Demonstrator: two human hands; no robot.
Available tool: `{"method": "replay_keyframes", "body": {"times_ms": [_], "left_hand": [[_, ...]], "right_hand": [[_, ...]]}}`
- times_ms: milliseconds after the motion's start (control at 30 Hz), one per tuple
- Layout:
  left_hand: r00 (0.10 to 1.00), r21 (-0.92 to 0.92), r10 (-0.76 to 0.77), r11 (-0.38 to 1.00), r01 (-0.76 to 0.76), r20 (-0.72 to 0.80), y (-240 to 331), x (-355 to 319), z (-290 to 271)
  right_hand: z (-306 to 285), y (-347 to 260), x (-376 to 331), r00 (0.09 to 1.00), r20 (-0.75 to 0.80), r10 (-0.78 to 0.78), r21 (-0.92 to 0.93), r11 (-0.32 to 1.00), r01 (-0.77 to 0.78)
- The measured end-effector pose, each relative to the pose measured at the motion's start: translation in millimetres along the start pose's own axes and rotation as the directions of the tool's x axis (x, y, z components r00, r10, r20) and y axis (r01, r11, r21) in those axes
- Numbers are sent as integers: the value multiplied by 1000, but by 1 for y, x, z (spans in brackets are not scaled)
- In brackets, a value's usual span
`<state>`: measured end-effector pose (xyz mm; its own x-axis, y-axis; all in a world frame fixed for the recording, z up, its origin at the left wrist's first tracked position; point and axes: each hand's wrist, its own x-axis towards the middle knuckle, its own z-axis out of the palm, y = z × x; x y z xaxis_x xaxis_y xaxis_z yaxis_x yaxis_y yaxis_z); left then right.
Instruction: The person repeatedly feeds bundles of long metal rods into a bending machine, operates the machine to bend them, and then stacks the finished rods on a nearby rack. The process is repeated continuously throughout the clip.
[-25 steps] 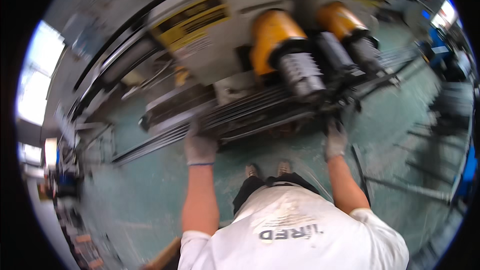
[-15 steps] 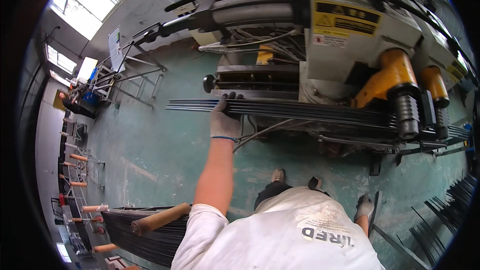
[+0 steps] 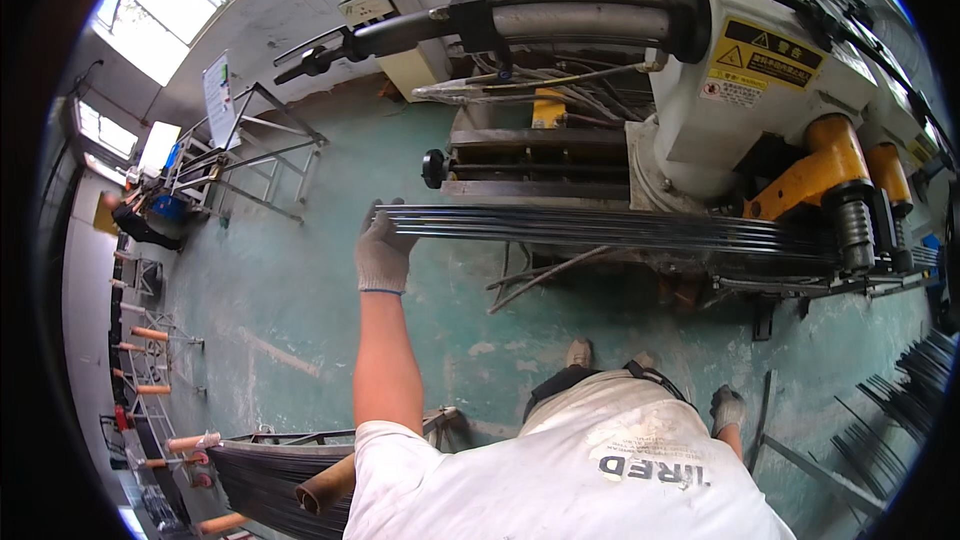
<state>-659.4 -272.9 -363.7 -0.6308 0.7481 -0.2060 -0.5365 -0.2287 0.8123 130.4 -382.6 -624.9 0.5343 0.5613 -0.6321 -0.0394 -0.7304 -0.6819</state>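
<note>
A bundle of long, thin dark metal bars [image 3: 590, 225] runs sideways along the front of a machine. My left hand [image 3: 383, 252], in a pale knit glove with dark fingertips, is closed around the bundle's left end, its fingers partly hidden behind the bars. Toward the right, the bars pass beneath orange clamp arms [image 3: 822, 165] with coiled springs. Also gloved, my right hand [image 3: 727, 408] hangs low at my right side, near a metal rack bar [image 3: 765, 420]. It looks loosely open, with nothing visible in it.
The white machine body [image 3: 735, 100] with a long cylinder [image 3: 580, 22] fills the upper right. More dark strips [image 3: 900, 390] stand at lower right. Behind my left arm is a rack of black strips [image 3: 275, 485] with a cardboard tube [image 3: 328, 488]. A person [image 3: 140, 220] is far left.
My left hand has slid leftward along the bars to their end. The view has shifted, so the machine sits farther right. My right hand still hangs at my side.
</note>
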Motion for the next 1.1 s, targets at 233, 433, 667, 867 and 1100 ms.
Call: {"method": "replay_keyframes", "body": {"times_ms": [233,433,667,867,1100], "left_hand": [[966,115,-163,983,141,203,5,-6,-36],[940,212,-259,954,212,223,17,-7,-45],[986,-232,-90,971,56,-138,-14,-33,-3],[881,-346,-345,910,229,-324,-157,-63,-53],[767,633,-367,771,-66,527,-342,-122,103]], "right_hand": [[-15,-10,20,991,5,-136,-348,928,129],[23,-54,13,984,118,-136,-435,884,174],[56,-102,50,863,397,-313,-667,548,505],[35,-142,104,877,421,-233,-692,542,477],[-32,-159,171,984,179,22,-676,729,106]]}}
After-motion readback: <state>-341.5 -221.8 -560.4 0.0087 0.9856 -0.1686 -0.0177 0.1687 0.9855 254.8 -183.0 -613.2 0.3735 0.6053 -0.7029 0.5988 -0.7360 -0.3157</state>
